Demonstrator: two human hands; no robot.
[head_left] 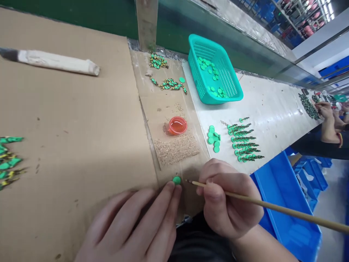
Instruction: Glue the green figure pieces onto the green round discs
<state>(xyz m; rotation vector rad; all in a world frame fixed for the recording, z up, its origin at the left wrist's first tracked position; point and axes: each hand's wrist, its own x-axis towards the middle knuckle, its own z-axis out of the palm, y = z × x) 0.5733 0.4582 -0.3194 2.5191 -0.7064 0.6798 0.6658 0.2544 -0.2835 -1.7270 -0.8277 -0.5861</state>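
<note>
Fingertips of my left hand (141, 222) press on the near edge of a small green disc (176, 180), which lies on the cardboard; the fingers are stretched out and close together. My right hand (229, 196) is closed in a pen-like pinch around a thin wooden paintbrush (253, 200). Its dark tip points left, a little to the right of the disc and apart from it. Beyond the disc is a patch of brown specks (177, 149) on the cardboard. A small red cup (177, 126) of reddish liquid stands at the far edge of that patch.
A teal basket (201, 91) holds several green discs. Loose discs (214, 138) and rows of green pieces with dark tips (245, 140) lie right. Small green-yellow pieces (170, 84) lie behind the cup, more (9, 160) far left. A white-wrapped stick (60, 62) lies back left. Another person's arm (329, 123) reaches in far right.
</note>
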